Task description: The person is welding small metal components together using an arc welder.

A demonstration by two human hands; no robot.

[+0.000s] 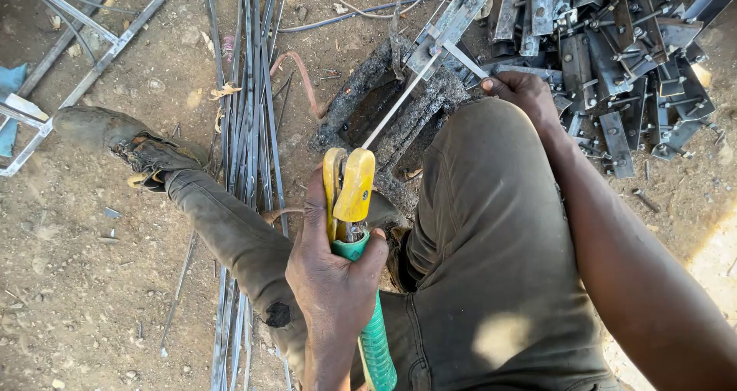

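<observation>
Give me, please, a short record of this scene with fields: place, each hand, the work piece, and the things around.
Place: bare dirt ground, the person seated with legs out.
Left hand: gripped around a yellow electrode holder with a green hose-covered handle.
Welding rod: clamped in the holder, tip at a flat metal bracket.
Right hand: resting on metal pieces beside the bracket.
Under the bracket: a blackened, burnt frame.
Right side: a pile of bolted metal plates.
Left side: a bundle of thin steel rods.
</observation>
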